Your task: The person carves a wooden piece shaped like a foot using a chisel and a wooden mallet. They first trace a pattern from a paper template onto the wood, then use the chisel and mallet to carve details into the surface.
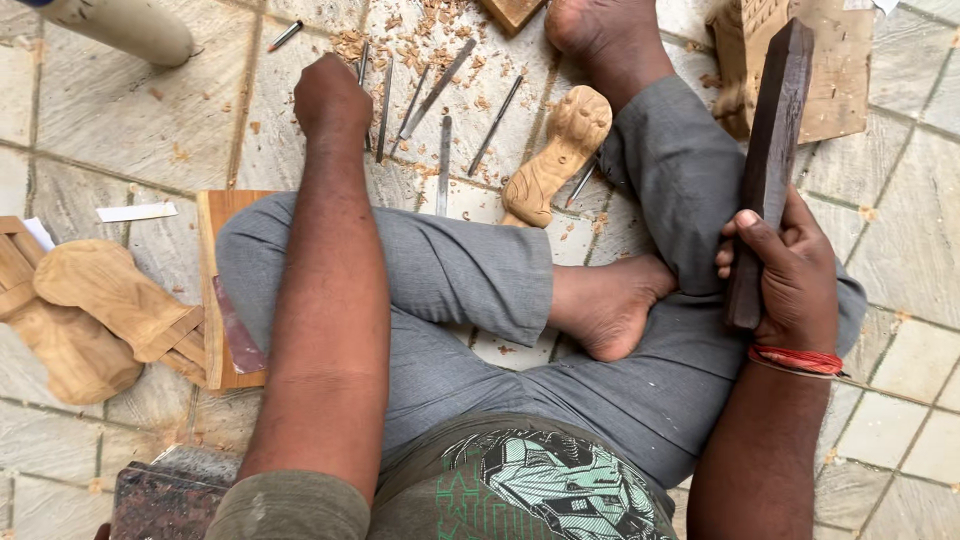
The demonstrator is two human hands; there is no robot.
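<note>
I sit cross-legged on a tiled floor. My left hand (330,100) reaches forward, its fingers curled down among several thin metal chisels (440,90) lying on the tiles; whether it grips one is hidden. My right hand (785,265) is closed around a long dark wooden bar (772,150), held upright beside my right knee. A pale carved wooden figure (556,155) lies on the floor between my legs, just right of the chisels.
Wood shavings (420,25) litter the far tiles. Pale carved wooden pieces (85,310) and a flat board (225,290) lie at my left. A carved panel (830,60) rests at the far right, a pale cylinder (125,25) at the far left, a dark block (165,500) near my left elbow.
</note>
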